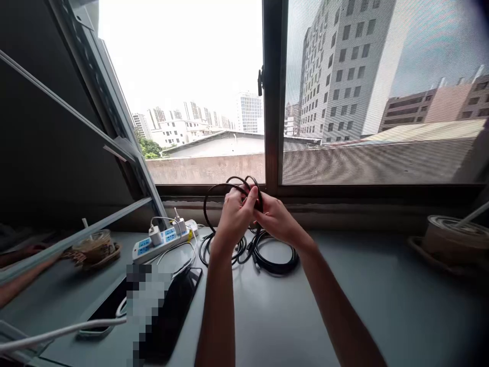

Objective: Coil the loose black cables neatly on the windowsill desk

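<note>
Both hands meet above the grey table in front of the window, with loops of a thin black cable [207, 204] between them. My left hand [237, 210] is closed on the cable, its thumb pressed against the fingers. Touching it from the right, my right hand [275, 218] also has its fingers closed round the cable. Loops stick out above and to the left of my left hand. Below the hands, a coiled black cable [277, 267] lies on the table [267, 316], and more black loops [204, 250] lie beside it, partly hidden by my left forearm.
A white power strip [153, 247] with plugged-in chargers and white cables stands at the left. Nearer are a dark phone [109, 311] and a black tablet-like device [175, 306]. A cup with a straw [454, 237] is at the right, another cup [95, 244] at the far left, beyond a metal frame [126, 132].
</note>
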`<state>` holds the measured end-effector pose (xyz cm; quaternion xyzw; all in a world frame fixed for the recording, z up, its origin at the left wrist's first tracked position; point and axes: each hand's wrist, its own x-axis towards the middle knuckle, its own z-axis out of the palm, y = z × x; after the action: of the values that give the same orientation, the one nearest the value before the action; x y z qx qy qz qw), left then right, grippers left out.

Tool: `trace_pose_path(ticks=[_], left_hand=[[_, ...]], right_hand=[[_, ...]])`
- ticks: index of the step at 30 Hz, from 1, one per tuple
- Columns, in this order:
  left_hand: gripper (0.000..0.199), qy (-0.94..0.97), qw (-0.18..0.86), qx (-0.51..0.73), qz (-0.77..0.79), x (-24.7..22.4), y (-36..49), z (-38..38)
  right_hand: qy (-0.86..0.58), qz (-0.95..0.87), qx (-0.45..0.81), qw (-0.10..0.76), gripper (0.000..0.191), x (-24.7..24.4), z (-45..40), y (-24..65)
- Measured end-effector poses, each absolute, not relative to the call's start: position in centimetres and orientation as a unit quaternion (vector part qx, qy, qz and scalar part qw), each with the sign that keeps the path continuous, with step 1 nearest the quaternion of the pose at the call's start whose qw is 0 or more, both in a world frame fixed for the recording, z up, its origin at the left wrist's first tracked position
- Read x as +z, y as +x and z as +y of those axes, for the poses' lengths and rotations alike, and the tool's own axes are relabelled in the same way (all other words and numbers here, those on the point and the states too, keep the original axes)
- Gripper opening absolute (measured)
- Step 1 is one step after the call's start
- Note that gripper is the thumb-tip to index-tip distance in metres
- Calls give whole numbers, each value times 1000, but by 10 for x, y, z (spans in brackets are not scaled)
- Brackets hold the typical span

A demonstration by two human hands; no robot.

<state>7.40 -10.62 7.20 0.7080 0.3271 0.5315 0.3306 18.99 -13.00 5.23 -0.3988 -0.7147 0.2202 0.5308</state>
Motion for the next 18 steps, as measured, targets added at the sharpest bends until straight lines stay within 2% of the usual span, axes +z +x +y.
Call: trace_pose_path(ticks=[5, 9, 12, 16, 18], left_hand=[[40, 744, 315, 498, 317, 71, 76, -107], [41, 784, 336, 441, 280, 84, 55, -122], [36, 802, 354, 406, 260, 96, 33, -133], [39, 748, 289, 462, 379, 89, 12, -115], [40, 745, 318, 350, 469, 72, 9, -92]], right_hand=[[-338, -605, 325, 644, 30, 53, -121, 191], [-331, -549, 313, 701, 37, 55, -119, 195], [-346, -554, 269, 708, 42, 53, -114, 205], [-417, -549, 205, 695, 48, 42, -100, 223], [-443, -537, 191, 692, 50, 34, -93, 230]])
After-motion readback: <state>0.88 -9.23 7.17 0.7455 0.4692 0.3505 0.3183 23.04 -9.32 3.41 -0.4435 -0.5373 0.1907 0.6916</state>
